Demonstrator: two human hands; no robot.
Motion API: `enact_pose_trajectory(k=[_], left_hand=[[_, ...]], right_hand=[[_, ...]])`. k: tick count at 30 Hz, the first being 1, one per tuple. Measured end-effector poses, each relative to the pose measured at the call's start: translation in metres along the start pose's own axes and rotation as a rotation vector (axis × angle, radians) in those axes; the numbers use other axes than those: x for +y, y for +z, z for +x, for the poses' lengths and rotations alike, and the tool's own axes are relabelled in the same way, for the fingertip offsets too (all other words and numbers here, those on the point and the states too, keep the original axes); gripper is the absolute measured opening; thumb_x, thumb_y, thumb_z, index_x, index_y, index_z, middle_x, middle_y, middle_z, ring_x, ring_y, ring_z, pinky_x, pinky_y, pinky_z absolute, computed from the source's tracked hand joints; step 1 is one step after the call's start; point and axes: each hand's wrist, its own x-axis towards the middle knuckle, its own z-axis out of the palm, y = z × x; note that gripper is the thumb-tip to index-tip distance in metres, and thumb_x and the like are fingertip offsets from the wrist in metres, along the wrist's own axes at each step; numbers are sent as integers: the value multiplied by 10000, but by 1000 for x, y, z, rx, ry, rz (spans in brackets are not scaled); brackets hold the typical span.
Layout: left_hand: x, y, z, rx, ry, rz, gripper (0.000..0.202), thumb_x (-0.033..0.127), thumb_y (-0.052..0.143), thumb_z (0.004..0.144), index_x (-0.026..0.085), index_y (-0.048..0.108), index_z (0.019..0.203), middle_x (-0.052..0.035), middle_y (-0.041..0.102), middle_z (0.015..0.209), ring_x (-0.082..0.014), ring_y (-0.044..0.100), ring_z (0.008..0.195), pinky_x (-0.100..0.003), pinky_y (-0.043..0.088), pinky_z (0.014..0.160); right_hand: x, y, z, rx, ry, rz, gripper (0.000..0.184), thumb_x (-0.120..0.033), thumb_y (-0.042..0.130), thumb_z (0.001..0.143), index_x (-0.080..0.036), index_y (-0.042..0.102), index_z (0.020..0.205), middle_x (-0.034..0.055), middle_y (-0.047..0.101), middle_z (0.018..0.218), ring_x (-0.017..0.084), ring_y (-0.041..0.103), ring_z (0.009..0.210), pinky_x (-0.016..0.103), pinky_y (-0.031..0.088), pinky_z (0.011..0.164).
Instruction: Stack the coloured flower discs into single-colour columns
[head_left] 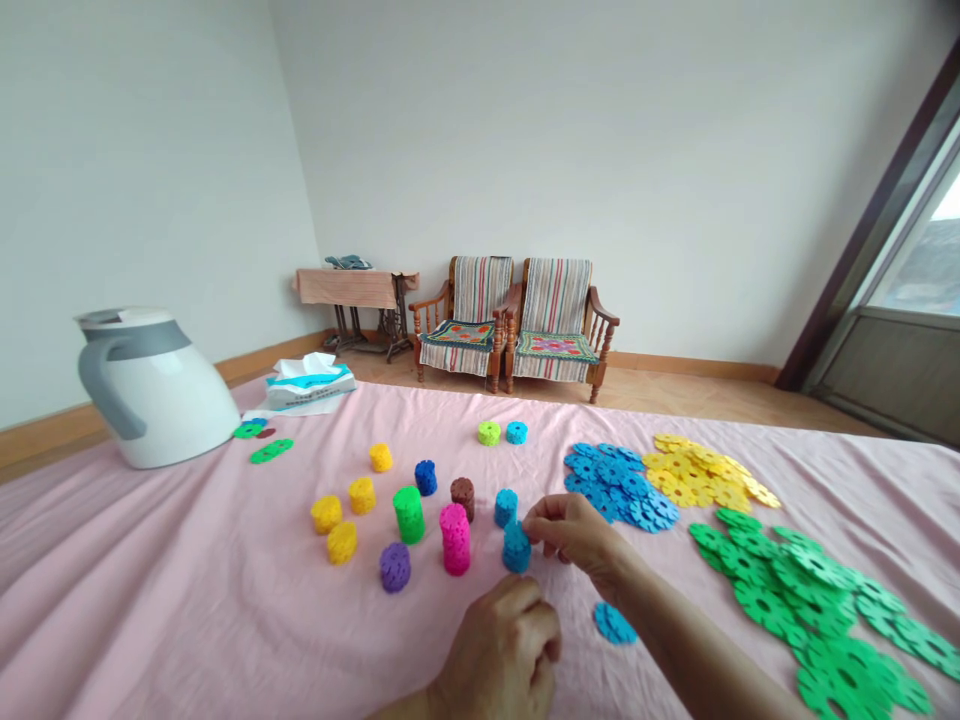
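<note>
My right hand (576, 538) is pinched at the top edge of a blue stack of notched plastic discs (516, 550), with thumb and forefinger on the uppermost disc. My left hand (501, 645) is in front of that stack, its fingers curled inward; whatever they may hold is hidden. Behind the blue stack stands a second blue stack (506, 508). To the left are a tall pink stack (455, 540), a brown stack (463, 497), a green stack (409, 515) and a purple stack (395, 568). A few loose blue discs (615, 622) lie right of my left hand.
Piles of blue (619, 485), yellow (705, 472) and green discs (802, 580) spread across the right. Several yellow stacks (342, 543) stand left. A white kettle (161, 390) and tissue pack (311, 385) sit at the pink cloth's (225, 560) far left. Two chairs (555, 320) stand beyond.
</note>
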Motion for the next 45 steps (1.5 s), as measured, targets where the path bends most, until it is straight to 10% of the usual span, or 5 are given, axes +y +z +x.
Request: enact_pose_trajectory(k=[21, 45], left_hand=[[4, -3, 2, -30, 7, 10, 285, -96, 463, 508, 154, 512, 634, 5, 559, 718, -134, 520, 728, -209, 356, 617], [-2, -1, 2, -49, -24, 1, 272, -58, 465, 508, 156, 566, 642, -11, 572, 736, -136, 530, 713, -206, 396, 625]], right_hand=[[26, -77, -70, -125, -282, -918, 210, -85, 511, 651, -221, 565, 802, 43, 622, 847, 178, 576, 773, 281, 431, 690], [-1, 0, 1, 5, -210, -116, 86, -244, 555, 665, -167, 569, 630, -27, 554, 530, 112, 535, 522, 228, 386, 507]])
